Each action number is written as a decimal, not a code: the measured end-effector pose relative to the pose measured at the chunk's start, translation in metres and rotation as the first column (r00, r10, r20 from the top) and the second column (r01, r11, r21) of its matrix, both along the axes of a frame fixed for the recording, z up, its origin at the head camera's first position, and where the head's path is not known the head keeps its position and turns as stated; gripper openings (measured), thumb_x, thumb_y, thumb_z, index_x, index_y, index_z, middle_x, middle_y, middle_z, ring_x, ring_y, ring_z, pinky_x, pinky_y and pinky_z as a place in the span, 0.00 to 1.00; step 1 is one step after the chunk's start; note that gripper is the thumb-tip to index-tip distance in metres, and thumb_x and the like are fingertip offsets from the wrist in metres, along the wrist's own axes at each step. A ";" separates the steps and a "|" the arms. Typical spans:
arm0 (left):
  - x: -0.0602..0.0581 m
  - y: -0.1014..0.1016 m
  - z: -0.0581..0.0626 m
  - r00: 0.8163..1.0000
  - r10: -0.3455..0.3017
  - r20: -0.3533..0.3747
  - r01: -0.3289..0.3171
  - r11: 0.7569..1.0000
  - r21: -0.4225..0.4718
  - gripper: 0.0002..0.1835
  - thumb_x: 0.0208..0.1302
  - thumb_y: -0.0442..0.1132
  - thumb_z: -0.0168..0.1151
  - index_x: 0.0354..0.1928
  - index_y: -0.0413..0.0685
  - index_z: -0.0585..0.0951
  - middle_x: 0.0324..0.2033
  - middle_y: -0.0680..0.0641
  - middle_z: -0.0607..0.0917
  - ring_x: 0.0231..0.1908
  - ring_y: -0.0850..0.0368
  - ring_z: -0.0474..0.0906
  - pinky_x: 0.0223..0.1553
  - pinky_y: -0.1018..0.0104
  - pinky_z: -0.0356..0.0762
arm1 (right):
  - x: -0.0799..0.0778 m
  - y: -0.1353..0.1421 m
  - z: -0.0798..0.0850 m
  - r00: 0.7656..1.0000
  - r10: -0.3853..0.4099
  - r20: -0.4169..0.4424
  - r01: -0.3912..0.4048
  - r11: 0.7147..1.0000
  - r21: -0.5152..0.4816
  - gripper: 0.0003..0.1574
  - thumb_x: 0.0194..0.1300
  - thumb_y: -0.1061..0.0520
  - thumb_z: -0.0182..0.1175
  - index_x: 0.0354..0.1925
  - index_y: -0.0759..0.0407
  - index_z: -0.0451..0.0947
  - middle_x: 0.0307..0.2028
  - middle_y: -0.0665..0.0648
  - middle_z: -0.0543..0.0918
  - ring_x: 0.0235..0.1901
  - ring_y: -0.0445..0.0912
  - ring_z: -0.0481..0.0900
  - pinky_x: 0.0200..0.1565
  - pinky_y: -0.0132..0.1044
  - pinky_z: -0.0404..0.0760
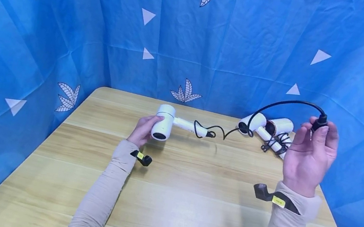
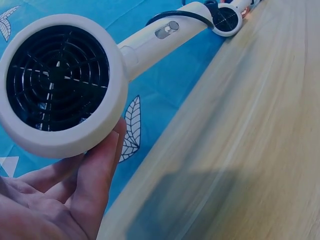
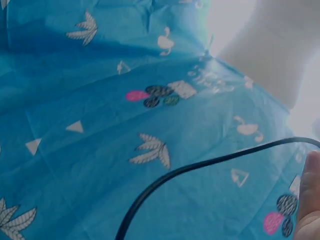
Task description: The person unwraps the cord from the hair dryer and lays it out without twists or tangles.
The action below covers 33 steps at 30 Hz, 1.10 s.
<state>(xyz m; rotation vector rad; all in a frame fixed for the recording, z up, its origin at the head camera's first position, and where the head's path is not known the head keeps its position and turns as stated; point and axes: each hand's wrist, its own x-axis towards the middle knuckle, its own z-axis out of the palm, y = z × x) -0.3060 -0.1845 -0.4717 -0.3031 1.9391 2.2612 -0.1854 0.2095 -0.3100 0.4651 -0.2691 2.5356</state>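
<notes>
A white hair dryer [image 1: 163, 123] is held by its barrel in my left hand [image 1: 142, 130], above the table's left middle. Its handle [image 1: 188, 126] points right, and in the left wrist view the black intake grille [image 2: 57, 77] faces the camera. From the handle's end a black cord [image 1: 291, 102] runs right and arches up to a black plug [image 1: 320, 121]. My right hand [image 1: 310, 157] is raised palm up at the right, pinching that plug between thumb and fingers. Only a fingertip [image 3: 311, 195] of this hand shows in the right wrist view, beside the cord.
Other white hair dryers [image 1: 281, 126] with bundled black cords lie at the table's back right, partly behind my right hand. The pale wooden table [image 1: 173, 191] has rounded corners. A blue patterned curtain [image 1: 250, 41] hangs close along its back and sides.
</notes>
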 end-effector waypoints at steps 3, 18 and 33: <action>-0.001 0.000 -0.002 1.000 0.016 0.002 -0.016 1.000 -0.009 0.31 0.68 0.51 0.66 0.68 0.44 0.76 0.41 0.50 0.85 0.32 0.62 0.81 0.22 0.75 0.74 | 0.009 -0.001 0.002 0.998 0.033 -0.055 -0.033 0.999 -0.006 0.09 0.72 0.73 0.54 0.49 0.74 0.73 0.40 0.76 0.81 0.29 0.60 0.86 0.31 0.43 0.91; -0.003 0.000 -0.009 0.988 0.153 0.012 -0.153 0.976 0.157 0.27 0.66 0.51 0.70 0.60 0.42 0.79 0.34 0.53 0.88 0.28 0.62 0.86 0.23 0.72 0.82 | 0.039 0.013 0.005 0.966 0.184 -0.182 -0.196 0.979 -0.053 0.09 0.68 0.75 0.57 0.47 0.75 0.71 0.34 0.80 0.82 0.26 0.65 0.85 0.26 0.47 0.89; -0.010 -0.015 -0.014 0.969 0.221 0.112 -0.246 0.912 0.329 0.20 0.67 0.54 0.67 0.54 0.53 0.79 0.38 0.54 0.87 0.34 0.61 0.86 0.32 0.69 0.86 | 0.036 0.100 -0.005 0.977 0.134 -0.168 -0.172 0.956 -0.236 0.18 0.83 0.56 0.43 0.49 0.70 0.73 0.30 0.72 0.73 0.18 0.56 0.71 0.16 0.42 0.76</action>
